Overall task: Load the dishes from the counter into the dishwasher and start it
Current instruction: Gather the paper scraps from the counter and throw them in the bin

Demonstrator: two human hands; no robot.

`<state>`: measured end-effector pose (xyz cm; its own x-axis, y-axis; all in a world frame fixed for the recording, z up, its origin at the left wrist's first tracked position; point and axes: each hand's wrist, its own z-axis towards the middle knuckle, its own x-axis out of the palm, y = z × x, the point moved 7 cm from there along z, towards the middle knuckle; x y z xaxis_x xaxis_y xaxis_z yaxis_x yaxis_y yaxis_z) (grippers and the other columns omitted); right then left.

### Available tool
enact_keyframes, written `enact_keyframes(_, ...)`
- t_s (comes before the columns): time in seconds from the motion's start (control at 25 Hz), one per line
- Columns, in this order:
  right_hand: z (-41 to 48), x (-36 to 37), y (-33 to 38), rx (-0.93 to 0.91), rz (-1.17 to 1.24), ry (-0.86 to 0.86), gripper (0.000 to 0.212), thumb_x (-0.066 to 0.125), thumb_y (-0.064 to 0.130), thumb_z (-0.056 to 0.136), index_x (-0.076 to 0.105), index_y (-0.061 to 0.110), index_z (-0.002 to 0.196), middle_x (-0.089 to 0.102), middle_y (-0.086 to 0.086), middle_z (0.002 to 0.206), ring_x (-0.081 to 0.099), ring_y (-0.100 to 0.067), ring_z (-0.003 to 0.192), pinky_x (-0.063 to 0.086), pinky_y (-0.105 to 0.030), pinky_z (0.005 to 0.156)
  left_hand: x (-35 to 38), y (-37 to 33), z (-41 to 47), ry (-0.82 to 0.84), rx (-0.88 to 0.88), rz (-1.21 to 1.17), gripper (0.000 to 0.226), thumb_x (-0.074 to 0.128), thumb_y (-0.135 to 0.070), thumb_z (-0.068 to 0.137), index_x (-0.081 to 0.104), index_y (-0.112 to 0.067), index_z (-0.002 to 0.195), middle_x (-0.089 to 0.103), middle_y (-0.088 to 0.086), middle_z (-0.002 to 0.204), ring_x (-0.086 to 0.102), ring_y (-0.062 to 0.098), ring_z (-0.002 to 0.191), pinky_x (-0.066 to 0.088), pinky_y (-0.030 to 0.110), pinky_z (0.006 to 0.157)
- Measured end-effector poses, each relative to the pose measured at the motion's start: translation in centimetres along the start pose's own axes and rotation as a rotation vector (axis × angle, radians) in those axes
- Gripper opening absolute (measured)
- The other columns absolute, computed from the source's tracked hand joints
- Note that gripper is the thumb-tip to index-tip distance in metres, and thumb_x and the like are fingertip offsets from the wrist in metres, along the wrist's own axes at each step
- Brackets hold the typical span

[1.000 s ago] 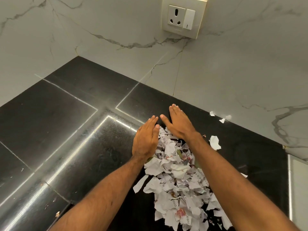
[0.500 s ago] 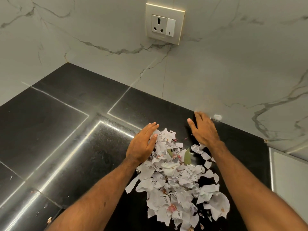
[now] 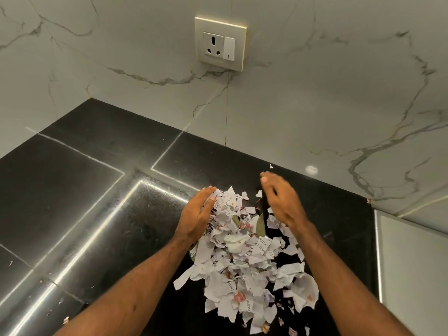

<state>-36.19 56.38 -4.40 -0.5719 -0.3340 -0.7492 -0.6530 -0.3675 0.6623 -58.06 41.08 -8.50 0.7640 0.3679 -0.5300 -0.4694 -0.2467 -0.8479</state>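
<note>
A heap of torn white paper scraps (image 3: 240, 258), mixed with a few green leaves and pink bits, lies on the black counter (image 3: 97, 214). My left hand (image 3: 196, 214) rests flat against the heap's left edge, fingers together and extended. On the heap's far right side my right hand (image 3: 283, 202) is blurred, fingers extended, palm turned toward the scraps. Neither hand grips anything. No dishes and no dishwasher are in view.
A marble wall rises behind the counter with a socket and switch plate (image 3: 220, 43). A light panel with a metal edge (image 3: 412, 263) borders the counter on the right. Small crumbs (image 3: 65, 320) dot the counter at the lower left.
My right hand has swept stray scraps from the back wall in toward the heap. My left hand stayed against the heap's left side. The view has shifted right and down.
</note>
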Motion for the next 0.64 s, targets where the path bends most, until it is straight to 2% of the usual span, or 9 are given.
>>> enact_keyframes(0.08,1.4,-1.5,-2.6,0.081,-0.033,-0.063,0.066,0.027,0.062,0.108,0.035,0.025,0.161,0.034,0.0,0.168,0.029,-0.015,0.154,0.024,-0.043,0.126,-0.1,-0.1,0.2,0.019,-0.002,0.004,0.054,0.035,-0.055,0.103,0.051,-0.032,0.149,0.049,-0.009,0.155,0.042,0.005,0.142,0.032,0.039,0.121)
enact_keyframes(0.2,3.4,-0.2,-4.4,0.088,-0.187,0.113,0.073,0.02,0.066,0.107,0.019,0.024,0.166,0.017,0.002,0.173,0.012,-0.014,0.16,0.009,-0.042,0.131,-0.1,-0.2,0.2,0.05,-0.022,-0.005,0.056,0.034,-0.057,0.102,0.05,-0.032,0.15,0.049,-0.008,0.155,0.043,0.006,0.142,0.031,0.038,0.12)
enact_keyframes(0.4,2.5,3.2,-2.3,-0.037,-0.328,0.24,0.072,0.01,0.068,0.106,0.012,0.028,0.166,0.006,0.009,0.172,0.0,-0.013,0.16,-0.004,-0.044,0.129,-0.7,-1.0,0.5,0.097,-0.043,-0.033,0.055,0.034,-0.054,0.105,0.046,-0.029,0.153,0.046,-0.006,0.157,0.039,0.0,0.135,0.025,0.023,0.108)
enact_keyframes(0.48,0.6,3.9,-1.1,-0.106,-0.226,0.312,0.07,0.012,0.068,0.106,0.022,0.031,0.164,0.01,0.016,0.168,0.003,-0.009,0.159,-0.002,-0.041,0.129,-0.8,-1.2,0.4,0.138,-0.05,-0.026,0.051,0.034,-0.05,0.11,0.042,-0.03,0.156,0.042,-0.006,0.159,0.035,-0.001,0.137,0.023,0.024,0.109)
enact_keyframes(0.52,0.2,3.5,-0.6,-0.091,-0.111,0.331,0.065,0.016,0.065,0.107,0.032,0.032,0.161,0.016,0.018,0.165,0.009,-0.008,0.158,0.004,-0.038,0.128,-0.8,-1.2,0.4,0.16,-0.056,-0.026,0.051,0.034,-0.05,0.11,0.04,-0.031,0.157,0.04,-0.006,0.16,0.033,0.0,0.138,0.023,0.026,0.111)
enact_keyframes(0.6,0.8,2.0,-0.3,0.0,0.101,0.265,0.059,0.025,0.061,0.108,0.046,0.032,0.155,0.031,0.012,0.164,0.023,-0.011,0.155,0.019,-0.037,0.125,-0.7,-1.1,0.5,0.199,-0.077,-0.046,0.055,0.032,-0.055,0.109,0.037,-0.032,0.158,0.037,-0.006,0.163,0.032,0.002,0.142,0.023,0.032,0.118)
enact_keyframes(0.64,1.4,1.5,-0.6,0.048,0.136,0.22,0.061,0.026,0.063,0.107,0.044,0.032,0.156,0.033,0.008,0.166,0.025,-0.012,0.155,0.02,-0.039,0.126,-0.6,-1.0,0.6,0.216,-0.092,-0.059,0.058,0.031,-0.059,0.107,0.036,-0.033,0.158,0.035,-0.006,0.164,0.032,0.004,0.145,0.023,0.036,0.122)
